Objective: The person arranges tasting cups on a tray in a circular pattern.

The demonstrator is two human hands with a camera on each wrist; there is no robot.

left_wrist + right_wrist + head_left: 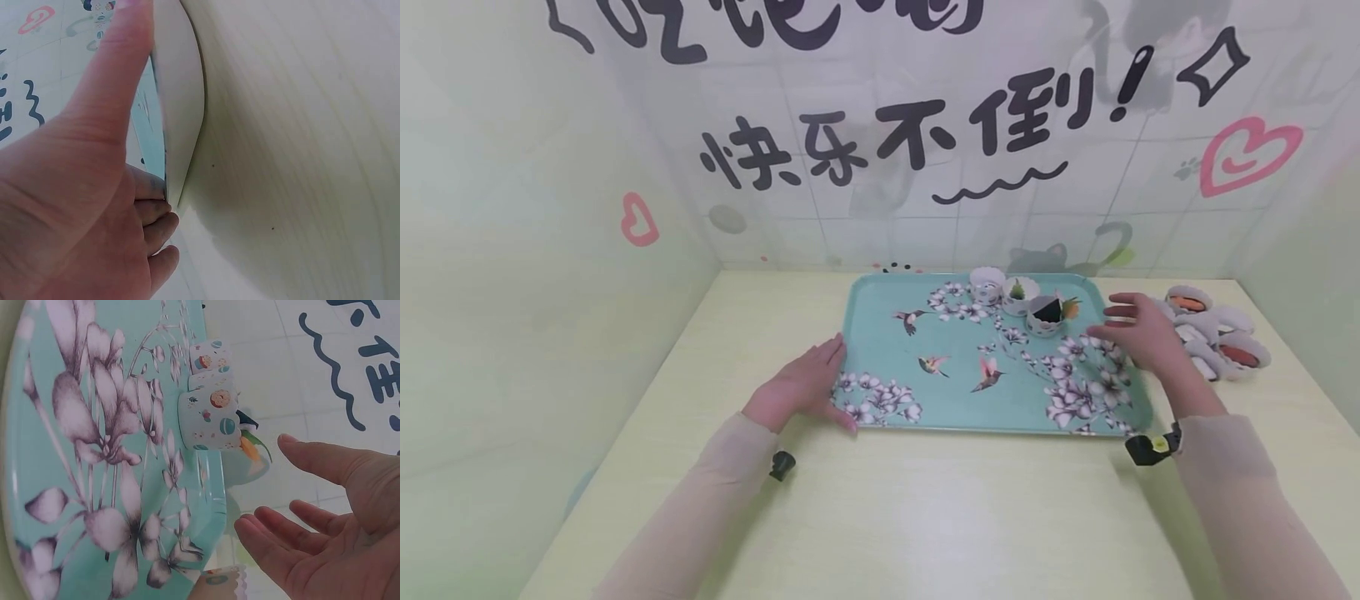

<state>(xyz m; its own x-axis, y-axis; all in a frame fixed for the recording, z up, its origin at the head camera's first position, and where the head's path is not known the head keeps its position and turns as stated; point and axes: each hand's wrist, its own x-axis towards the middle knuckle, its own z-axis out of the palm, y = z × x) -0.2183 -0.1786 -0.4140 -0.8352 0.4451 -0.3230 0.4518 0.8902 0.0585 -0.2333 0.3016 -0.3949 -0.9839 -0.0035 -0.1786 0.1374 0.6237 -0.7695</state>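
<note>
Seems to be steadying a teal hummingbird tray (880, 333) while loading paper baking cups (1045, 328) onto it; probably only partway along, with more cups beside the tray than on it. Likely calls next for a light pinch on another cup at the tray's right, gentle enough to spare its thin wall.

Stretches both pale sleeves (700, 492) forward over the desk (940, 517) from the tray's near side. Rests the left hand (805, 379) against the tray's left edge by the near corner, thumb spread from the fingers, touching rather than clamping. Holds the right hand (1138, 333) at the tray's right edge, thumb and fingers apart, nothing between them, fingertips pointing inward.

Includes, right of the tray, a tight cluster of cups (1198, 326), some with orange-red contents. Includes, toward the tray's far right, three cups: nearest with a dark wedge and an orange piece, next with something green, farthest with pale contents. Ends, beyond the tray, at a wall covering (880, 237) with dark lettering and pink hearts.
</note>
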